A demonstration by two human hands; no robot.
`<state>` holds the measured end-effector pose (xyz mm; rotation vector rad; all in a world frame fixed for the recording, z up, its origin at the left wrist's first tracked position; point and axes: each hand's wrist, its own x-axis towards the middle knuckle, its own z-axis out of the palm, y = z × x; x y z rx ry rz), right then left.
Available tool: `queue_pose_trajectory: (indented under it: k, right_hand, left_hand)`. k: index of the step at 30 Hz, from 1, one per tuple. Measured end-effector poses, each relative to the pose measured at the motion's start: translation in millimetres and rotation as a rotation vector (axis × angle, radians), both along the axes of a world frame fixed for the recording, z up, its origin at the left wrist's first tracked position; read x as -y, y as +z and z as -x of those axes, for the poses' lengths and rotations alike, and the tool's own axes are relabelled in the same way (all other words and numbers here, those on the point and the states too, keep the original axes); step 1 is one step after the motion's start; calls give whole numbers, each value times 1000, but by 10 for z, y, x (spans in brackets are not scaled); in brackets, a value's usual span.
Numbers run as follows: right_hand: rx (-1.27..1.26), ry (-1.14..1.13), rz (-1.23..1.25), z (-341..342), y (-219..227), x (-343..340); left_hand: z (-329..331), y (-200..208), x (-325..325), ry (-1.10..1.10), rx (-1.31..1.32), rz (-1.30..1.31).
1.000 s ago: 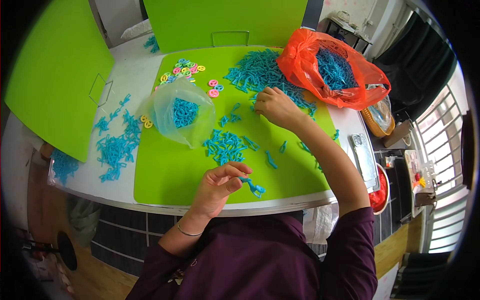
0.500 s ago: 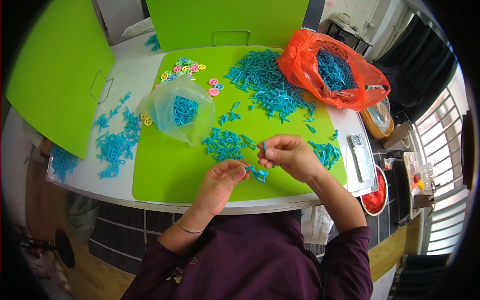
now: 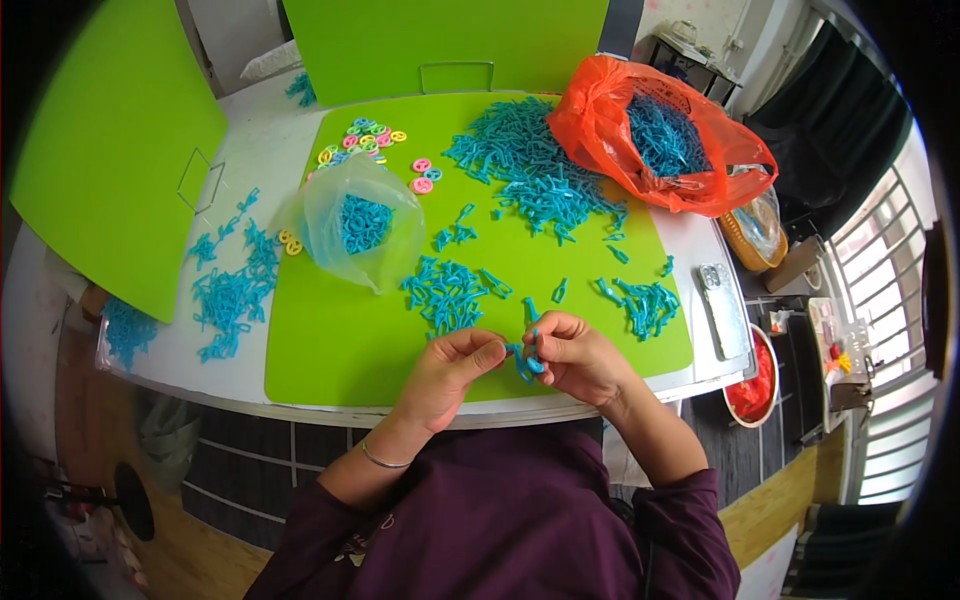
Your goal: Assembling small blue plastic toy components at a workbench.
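Observation:
My left hand (image 3: 443,376) and my right hand (image 3: 585,364) meet just above the near part of the green mat (image 3: 340,372). Between their fingertips are joined blue plastic clip-like pieces (image 3: 525,366). The left thumb and forefinger pinch one end, and the right fingers close on the other side. How the pieces join is partly hidden by the fingers. A small pile of similar blue pieces (image 3: 447,295) lies just beyond my left hand. Another pile (image 3: 648,308) sits to the right, and a single piece (image 3: 560,290) rests beyond my right hand.
A translucent bag (image 3: 395,240) of small blue parts stands left of centre, near colourful plastic rings (image 3: 422,185). A large blue heap (image 3: 530,150) spreads beside an open red plastic bag (image 3: 590,105). Linked blue pieces (image 3: 235,297) and a phone (image 3: 722,310) flank the mat. Green boards stand behind and left.
My right hand has come down toward my left hand with a small blue piece. Its fingers now meet the pieces in my left hand, where a gap was before.

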<state>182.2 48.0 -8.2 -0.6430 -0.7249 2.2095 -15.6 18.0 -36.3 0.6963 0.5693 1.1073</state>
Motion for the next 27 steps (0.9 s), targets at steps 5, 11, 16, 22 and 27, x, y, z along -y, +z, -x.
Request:
queue_pose_trajectory:
  k: [5, 11, 16, 22, 27]
  right_hand:
    - [-10, 3, -14, 71, 63, 40]
    - [-6, -22, -50, 107, 72, 56]
    - [-83, -33, 18, 142, 52, 95]
    - [-110, -34, 25, 160, 35, 111]
    - [-58, -110, -28, 165, 21, 129]
  left_hand:
    - [1, 16, 1, 21, -106, -48]
    - [-2, 41, 9, 41, -115, -70]
    - [-19, 62, 4, 83, -133, -63]
    - [3, 41, 9, 88, -109, -52]
    - [9, 131, 24, 90, -178, -91]
